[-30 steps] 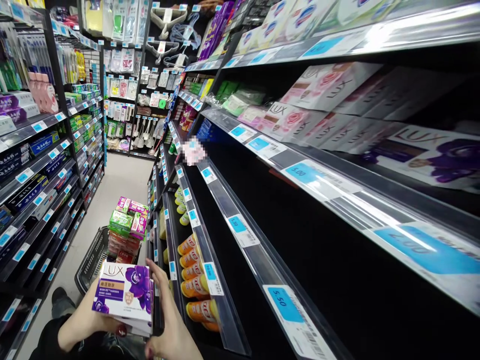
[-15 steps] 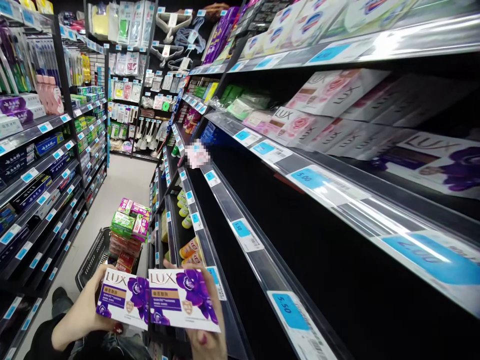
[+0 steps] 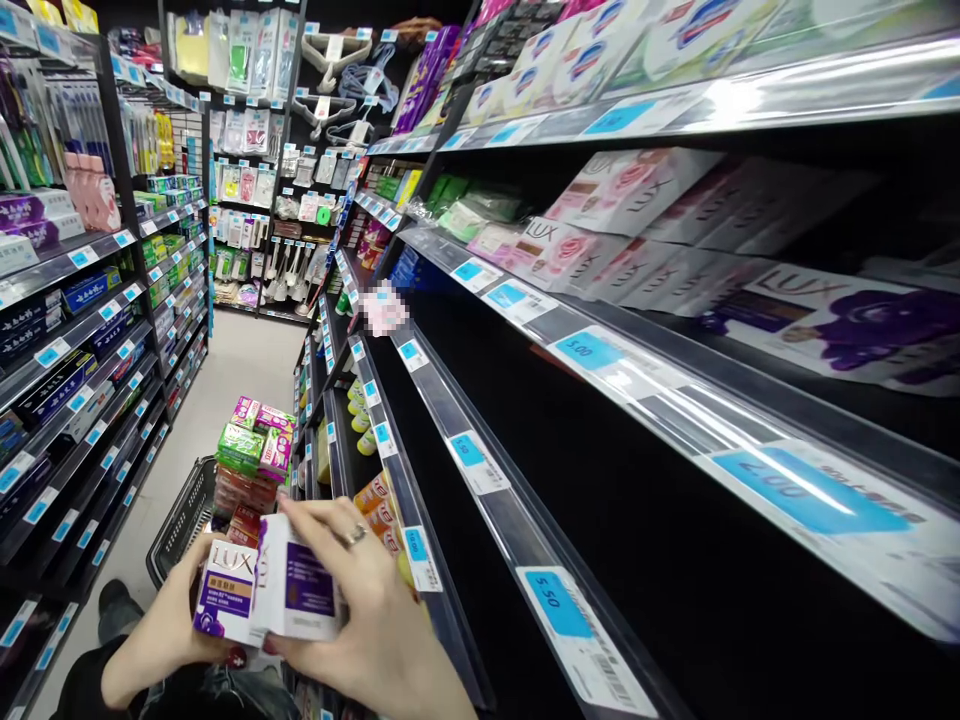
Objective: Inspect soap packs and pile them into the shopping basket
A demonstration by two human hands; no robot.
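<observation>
Two white and purple LUX soap boxes are held close together low in the view. My left hand (image 3: 166,612), closed, grips the left soap box (image 3: 227,590), whose printed front faces me. Fingers and thumb of my right hand (image 3: 367,600) are closed around the right soap box (image 3: 300,590), which is turned so a side panel shows. A ring sits on a right finger. Just beyond my hands, a black shopping basket (image 3: 180,515) stands on the floor, and stacked green and pink packs (image 3: 255,440) rise above reddish packs there.
On the right, a shelf holds pink LUX boxes (image 3: 577,255) and purple LUX boxes (image 3: 847,320), with price-tagged edges (image 3: 480,460) running close to my right hand. Toothpaste shelves (image 3: 67,310) line the left. The aisle floor (image 3: 247,360) leads to a hanging-goods rack.
My right hand has turned its soap box from front-facing to side-facing and brought it against the left one. The back of that hand now shows. My left hand stays nearly where it was.
</observation>
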